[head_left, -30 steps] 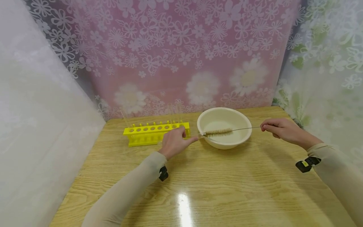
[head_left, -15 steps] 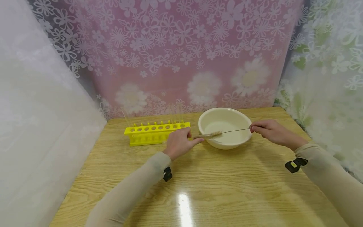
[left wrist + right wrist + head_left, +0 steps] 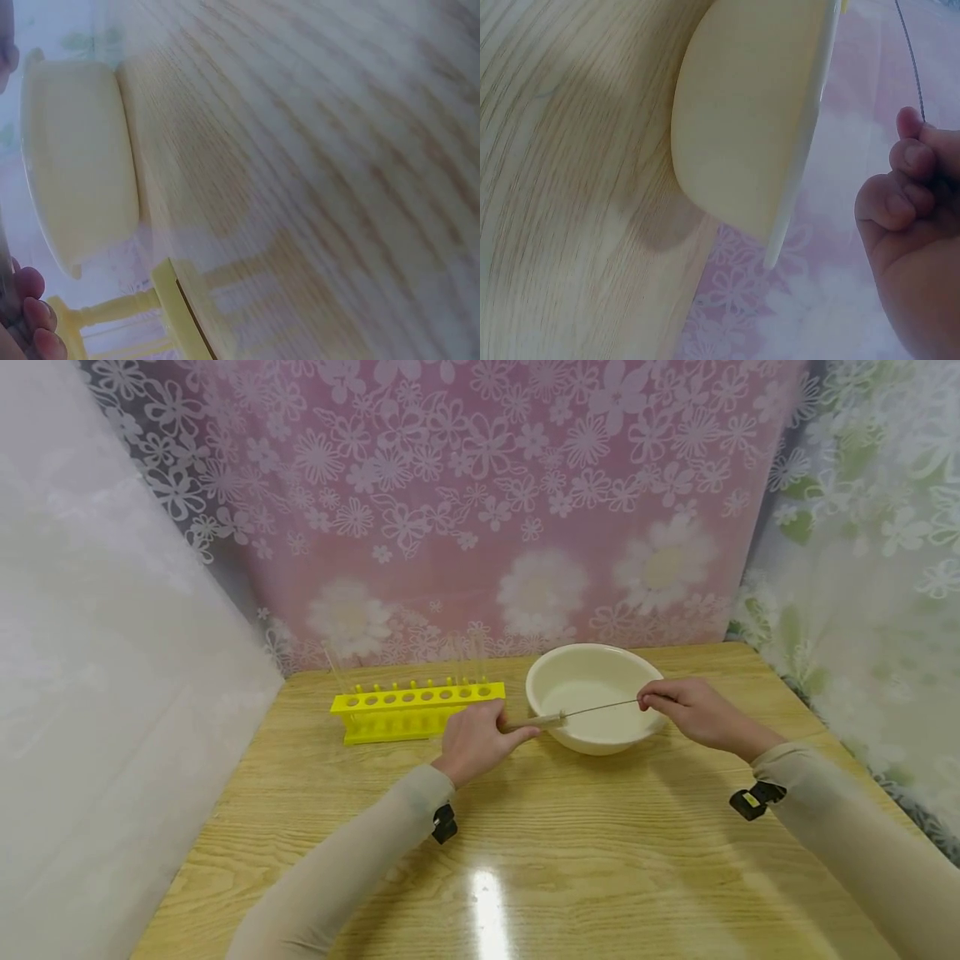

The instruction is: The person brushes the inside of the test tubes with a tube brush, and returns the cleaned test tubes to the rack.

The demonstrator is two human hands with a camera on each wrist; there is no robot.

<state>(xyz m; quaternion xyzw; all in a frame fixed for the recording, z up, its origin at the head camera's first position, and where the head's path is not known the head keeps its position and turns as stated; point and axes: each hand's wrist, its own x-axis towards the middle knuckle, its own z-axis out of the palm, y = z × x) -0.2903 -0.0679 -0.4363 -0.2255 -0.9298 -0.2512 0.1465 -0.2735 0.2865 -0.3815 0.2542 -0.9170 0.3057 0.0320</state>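
Note:
My left hand (image 3: 476, 743) grips a clear glass test tube (image 3: 546, 722) held sideways, its mouth pointing right over the basin's left rim. Bristles of a test tube brush are inside the tube, and its thin twisted wire (image 3: 600, 707) runs out to the right. Over the basin's right rim, my right hand (image 3: 697, 714) pinches that wire between thumb and fingers. The right wrist view shows the wire (image 3: 911, 60) rising from the fingertips (image 3: 909, 118). Curled fingers (image 3: 41, 315) wrap the tube at the left wrist view's edge. Beneath the brush stands a cream basin (image 3: 592, 745).
Behind my left hand, a yellow test tube rack (image 3: 375, 737) holds one slanted glass tube (image 3: 337, 668) at its left end and several upright tubes (image 3: 477, 660) at its right. Floral curtains (image 3: 450, 510) enclose the wooden table (image 3: 585, 852) at the back and sides.
My right hand has moved left, pushing the brush into the test tube; its bristles, fully exposed over the basin a second ago, now sit inside. The left hand keeps its grip, shifting slightly right.

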